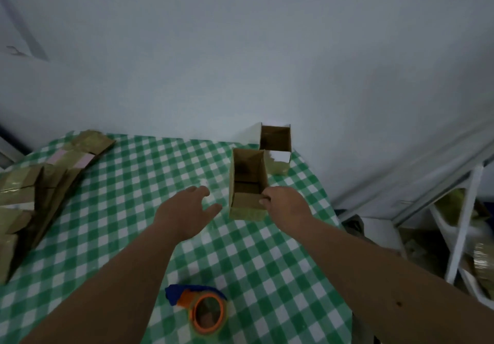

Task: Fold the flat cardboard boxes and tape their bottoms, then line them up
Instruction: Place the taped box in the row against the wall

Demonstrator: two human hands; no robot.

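Nearest the camera, a tape dispenser (199, 307) lies on the green-and-white checked tablecloth (267, 263), between the two forearms. Its roll has an orange core, and a blue handle part sticks out toward the left.

Farther up the cloth, the left hand (187, 210) hovers palm down with its fingers spread and relaxed. It holds nothing and sits just left of the near box, apart from it.

Over on the other side, the right hand (283, 204) grips the near box (247, 183) at its near right corner. Its fingers curl over the rim of the near wall, with the fingertips dipping inside the opening. This brown cardboard box stands upright on the cloth with its top open, and the dark inside and the folded bottom flaps show.

Just behind it and a little to the right stands a second box (275, 146), also upright and open at the top. Its front face looks white, with a torn patch. It sits near the far edge of the table, close to the pale wall (240, 49). Whether the two boxes touch at their corners is hard to tell.

Along the left side of the table lies a heap of flat cardboard boxes (40, 188), overlapping one another, some with glossy tape and pinkish strips on them.

Past the table's right edge, a white shelf frame (459, 223) stands blurred, with indistinct things on it.
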